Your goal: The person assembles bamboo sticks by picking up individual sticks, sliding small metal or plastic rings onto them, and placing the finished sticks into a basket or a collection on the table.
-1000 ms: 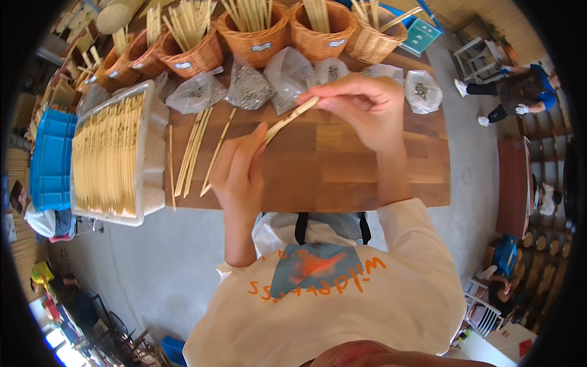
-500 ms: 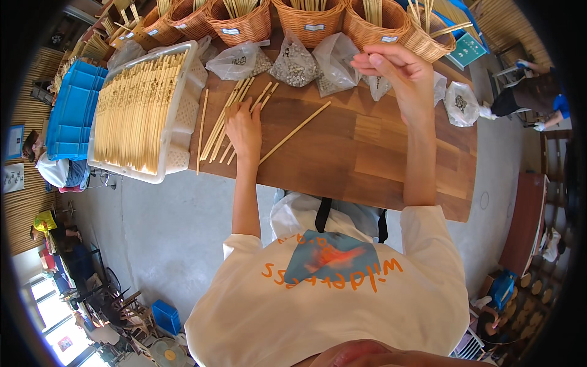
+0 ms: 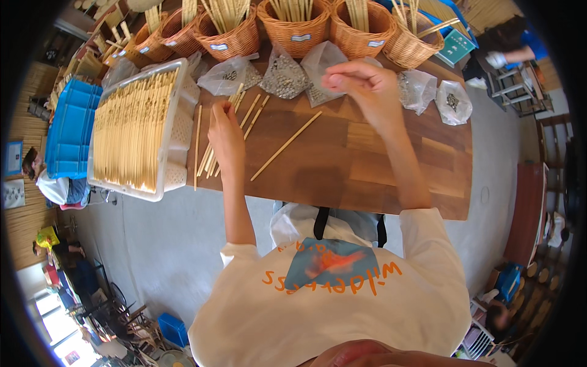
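Observation:
My left hand [image 3: 227, 136] hovers over a loose bunch of thin bamboo sticks [image 3: 208, 160] on the wooden table [image 3: 391, 165]. Its fingers are curled together, and whatever they pinch is hidden. Two sticks [image 3: 254, 116] lie just right of it, a single slanted stick [image 3: 286, 145] farther right, and another stick [image 3: 197, 150] at the left. My right hand [image 3: 369, 95] is raised above the table in front of the plastic bags, thumb and fingers drawn together. Nothing I can make out shows between its fingertips. A clear bag of small grey pieces [image 3: 284, 76] lies between the hands, toward the back.
A white crate [image 3: 160, 183] packed with bamboo sticks stands left, beside blue crates [image 3: 73, 128]. Wicker baskets [image 3: 295, 35] of sticks line the far edge. More bags [image 3: 454, 104] lie at the right. Another person's gloved hand [image 3: 496, 59] shows at the far right.
My left hand has moved left across the sticks and its fingers have curled in. My right hand has shifted left and lower, its fingers closing together from a looser pose.

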A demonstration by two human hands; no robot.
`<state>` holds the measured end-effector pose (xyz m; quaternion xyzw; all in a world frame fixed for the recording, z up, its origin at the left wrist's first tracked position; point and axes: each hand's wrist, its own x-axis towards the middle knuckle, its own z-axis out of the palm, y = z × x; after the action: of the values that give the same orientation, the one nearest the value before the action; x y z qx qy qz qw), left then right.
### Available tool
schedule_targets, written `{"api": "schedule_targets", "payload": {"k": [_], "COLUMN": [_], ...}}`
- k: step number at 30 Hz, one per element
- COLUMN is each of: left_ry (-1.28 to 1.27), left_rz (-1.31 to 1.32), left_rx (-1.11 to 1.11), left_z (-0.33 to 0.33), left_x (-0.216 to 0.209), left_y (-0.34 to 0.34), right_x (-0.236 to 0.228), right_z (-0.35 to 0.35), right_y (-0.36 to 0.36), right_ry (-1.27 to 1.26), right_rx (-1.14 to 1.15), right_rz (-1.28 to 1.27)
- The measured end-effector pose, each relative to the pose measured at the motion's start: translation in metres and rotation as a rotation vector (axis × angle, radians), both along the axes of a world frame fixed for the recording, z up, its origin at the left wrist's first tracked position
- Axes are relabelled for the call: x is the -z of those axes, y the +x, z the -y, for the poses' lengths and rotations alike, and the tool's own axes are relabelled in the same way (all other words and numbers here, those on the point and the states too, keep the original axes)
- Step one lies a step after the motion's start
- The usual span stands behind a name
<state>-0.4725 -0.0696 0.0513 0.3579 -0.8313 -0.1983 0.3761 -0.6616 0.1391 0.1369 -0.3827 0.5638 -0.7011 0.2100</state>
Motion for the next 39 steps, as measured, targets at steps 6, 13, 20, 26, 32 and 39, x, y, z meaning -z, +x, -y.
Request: {"api": "schedule_targets", "payload": {"k": [6, 13, 20, 26, 32, 39], "left_ry": [0.113, -0.084, -0.363, -0.494, -0.447, 0.149], "left_rz": [-0.287, -0.346, -0.356, -0.31, -0.311, -0.574], "left_rx": [0.255, 0.378, 0.538, 0.554, 0.568, 0.549], "left_z": [-0.088, -0.096, -0.085, -0.086, -0.087, -0.103], "left_x": [-0.07, -0.078, -0.084, -0.088, -0.087, -0.05], "left_y": [0.004, -0.002, 0.001, 0.005, 0.001, -0.017], "right_x": [-0.011, -0.028, -0.04, -0.044, -0.037, -0.025], "right_z": [0.011, -0.003, -0.025, -0.032, -0.028, -0.002], "right_y": [0.045, 0.05, 0.024, 0.022, 0.027, 0.036], "right_ry": [-0.088, -0.073, -0.012, 0.03, 0.054, 0.047], "right_rx": [0.069, 0.132, -0.145, -0.192, -0.154, -0.317], "right_rz": [-0.086, -0.132, -0.119, -0.177, -0.148, 0.094]}}
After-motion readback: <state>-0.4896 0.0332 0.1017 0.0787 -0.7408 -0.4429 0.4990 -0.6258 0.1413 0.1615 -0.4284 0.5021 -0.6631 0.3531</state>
